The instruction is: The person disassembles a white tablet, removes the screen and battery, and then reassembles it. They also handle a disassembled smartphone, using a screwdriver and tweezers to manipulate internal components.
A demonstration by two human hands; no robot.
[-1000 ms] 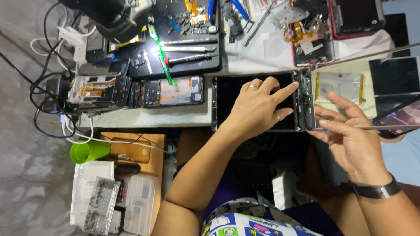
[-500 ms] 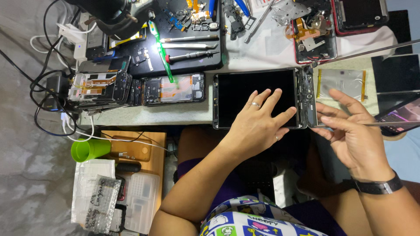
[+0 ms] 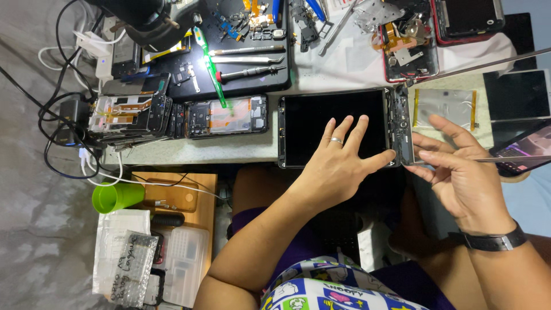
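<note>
Two hands, left hand (image 3: 336,166) and right hand (image 3: 465,178); one dark tablet (image 3: 333,127); one green cup (image 3: 117,196); one silver battery (image 3: 445,109); one wristwatch (image 3: 488,240).
</note>
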